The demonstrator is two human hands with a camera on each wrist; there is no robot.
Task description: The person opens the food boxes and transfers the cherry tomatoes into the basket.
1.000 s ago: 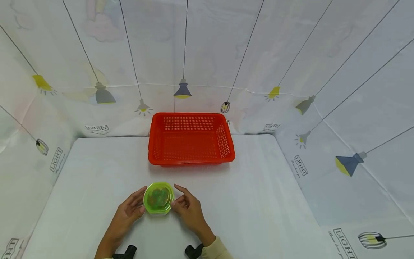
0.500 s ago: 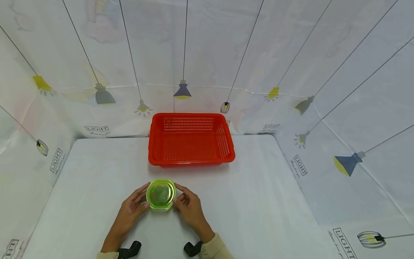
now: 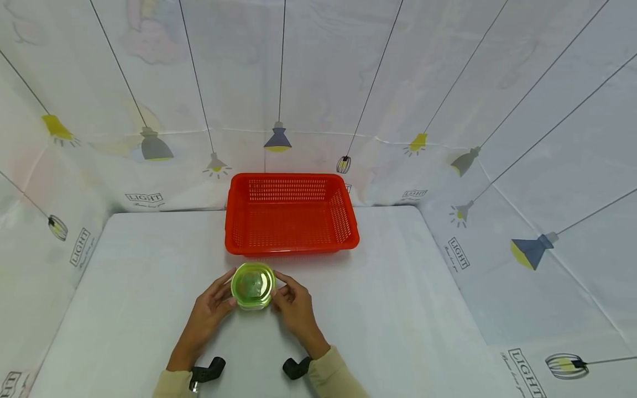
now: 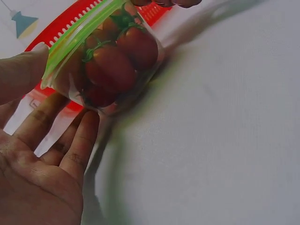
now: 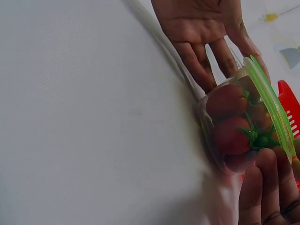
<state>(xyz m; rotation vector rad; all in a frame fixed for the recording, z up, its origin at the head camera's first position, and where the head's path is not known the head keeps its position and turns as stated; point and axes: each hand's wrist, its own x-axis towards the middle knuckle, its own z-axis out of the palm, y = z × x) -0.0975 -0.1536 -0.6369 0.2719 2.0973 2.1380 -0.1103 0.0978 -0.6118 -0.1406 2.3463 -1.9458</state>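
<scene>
Hard to read first: from the head view the green lid hides what's inside the small clear plastic tub with a lime-green lid (image 3: pixel 252 284); only the wrist views show red cherry tomatoes with green stems (image 4: pixel 117 61) packed in it. Can't tell whether the tub's base sits on the table or is lifted just clear; the left wrist view shows a shadow under it, nothing conclusive. Both wrist views crop the tub's far rim and most of the basket, and the clear wall is blurred.

Left hand (image 3: pixel 211 307) holds the tub's left side: thumb on the lid edge, fingers (image 4: pixel 77 140) curled under and beside the wall. Right hand (image 3: pixel 293 304) grips the right side, fingertips (image 5: pixel 267 187) pressed on the wall just below the lid. So both hands are closed on the tub, one each side.

The tub is mid-table, a bit nearer the front edge, just short of the red perforated plastic basket (image 3: pixel 291 218), which sits at the middle of the back edge.

Table (image 3: pixel 423 309) is covered in a plain white cloth. White sheeting printed with hanging lamps and "LIGHT" logos (image 3: pixel 497 138) walls in the back and both sides. Two black wrist-camera mounts (image 3: pixel 211 369) show at the beige sleeve cuffs.
</scene>
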